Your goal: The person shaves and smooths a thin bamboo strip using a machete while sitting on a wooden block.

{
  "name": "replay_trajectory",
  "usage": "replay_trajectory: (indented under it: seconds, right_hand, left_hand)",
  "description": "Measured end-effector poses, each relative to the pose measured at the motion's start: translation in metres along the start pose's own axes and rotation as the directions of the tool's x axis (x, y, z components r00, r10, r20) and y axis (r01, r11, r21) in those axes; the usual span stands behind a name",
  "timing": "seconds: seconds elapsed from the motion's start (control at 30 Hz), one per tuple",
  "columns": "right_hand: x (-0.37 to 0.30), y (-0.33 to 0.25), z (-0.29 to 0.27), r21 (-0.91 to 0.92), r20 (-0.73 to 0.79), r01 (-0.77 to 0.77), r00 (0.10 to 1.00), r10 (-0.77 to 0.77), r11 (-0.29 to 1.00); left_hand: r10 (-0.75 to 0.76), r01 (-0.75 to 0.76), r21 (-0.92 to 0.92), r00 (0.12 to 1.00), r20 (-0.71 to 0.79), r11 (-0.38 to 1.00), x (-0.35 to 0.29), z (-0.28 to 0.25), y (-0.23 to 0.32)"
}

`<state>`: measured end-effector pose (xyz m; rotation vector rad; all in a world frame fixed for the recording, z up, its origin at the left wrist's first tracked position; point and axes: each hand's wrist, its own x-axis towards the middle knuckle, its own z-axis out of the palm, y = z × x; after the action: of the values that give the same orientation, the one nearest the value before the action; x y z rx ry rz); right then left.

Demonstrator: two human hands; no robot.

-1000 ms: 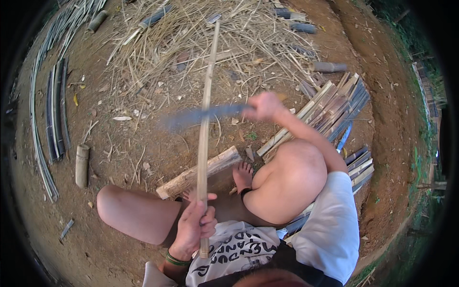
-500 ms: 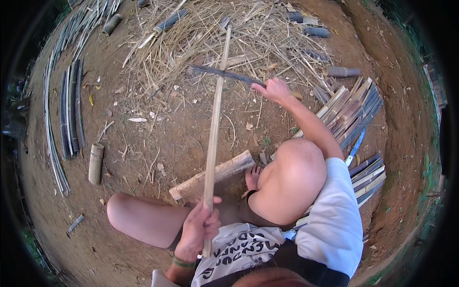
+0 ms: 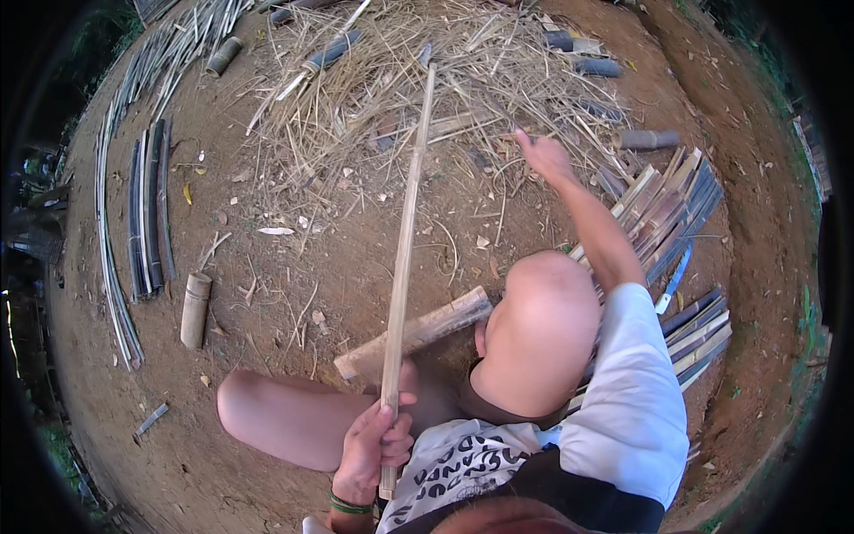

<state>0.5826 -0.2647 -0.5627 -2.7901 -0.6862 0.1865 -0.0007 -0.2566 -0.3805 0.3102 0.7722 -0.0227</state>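
My left hand (image 3: 381, 438) is closed around the near end of a long pale bamboo strip (image 3: 407, 231). The strip slants up and away from my lap toward a heap of shavings. My right hand (image 3: 544, 158), arm stretched forward, is closed on the handle of a knife (image 3: 500, 109). Its dark blade is thin and hard to make out against the shavings; it points away and left, apart from the strip. Under the strip, between my legs, a split wooden block (image 3: 427, 329) rests on the ground.
Shavings (image 3: 356, 107) heap up ahead, with short bamboo pieces (image 3: 334, 49) among them. Split bamboo (image 3: 658, 209) is stacked on the right, beside a blue-and-white tool (image 3: 676, 278). Long strips (image 3: 147, 214) and an upright-looking bamboo section (image 3: 196, 310) are on the left. A small blade-like piece (image 3: 152, 418) lies near-left.
The knife blade, which crossed the strip, has swung off it toward the far right. My right hand has moved slightly right. The left hand still grips the strip.
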Motion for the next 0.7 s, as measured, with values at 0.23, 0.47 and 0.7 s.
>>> replay_trajectory:
  seconds: [0.23,0.47,0.7]
  right_hand:
    - [-0.13,-0.036,-0.043,0.262,0.314,0.294,0.875,-0.369,0.919]
    - [-0.122,-0.044,0.006,0.078,0.263,0.731,0.64,-0.722,0.677]
    - [-0.12,-0.095,0.001,0.109,0.327,0.64,0.7,-0.636,0.761]
  left_hand:
    - [-0.01,0.017,-0.254,1.0,0.03,0.967,0.009,-0.011,-0.002]
    - [-0.013,0.013,-0.037,1.0,-0.007,0.999,0.001,-0.003,-0.002]
    - [0.049,-0.046,0.056,0.997,-0.055,0.997,0.016,-0.007,0.001]
